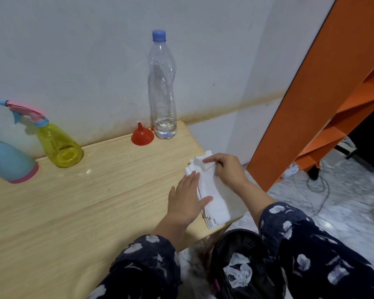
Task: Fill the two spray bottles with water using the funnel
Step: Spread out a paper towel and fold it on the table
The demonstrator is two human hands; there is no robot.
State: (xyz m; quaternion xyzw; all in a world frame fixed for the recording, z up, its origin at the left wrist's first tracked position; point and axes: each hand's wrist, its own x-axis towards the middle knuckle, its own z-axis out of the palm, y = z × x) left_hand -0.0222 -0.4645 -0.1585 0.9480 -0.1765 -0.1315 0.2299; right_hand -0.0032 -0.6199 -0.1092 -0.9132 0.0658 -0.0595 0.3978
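A yellow spray bottle (pixel 58 145) with a pink and blue trigger head stands at the back left of the wooden table (pixel 78 203). A blue spray bottle (pixel 9 162) with a pink base is cut off by the left edge. A red funnel (pixel 142 135) rests mouth down by the wall. Beside it stands a tall clear water bottle (pixel 162 87) with a blue cap and a little water at the bottom. My left hand (pixel 187 198) lies flat on a stack of white tissues (pixel 212 190) at the table's right edge. My right hand (pixel 225 168) pinches the top tissue.
An orange shelf unit (pixel 324 93) leans up on the right. Below the table's corner a black bin (pixel 244 266) holds crumpled white tissue. Cables and a white power strip (pixel 290 170) lie on the marble floor.
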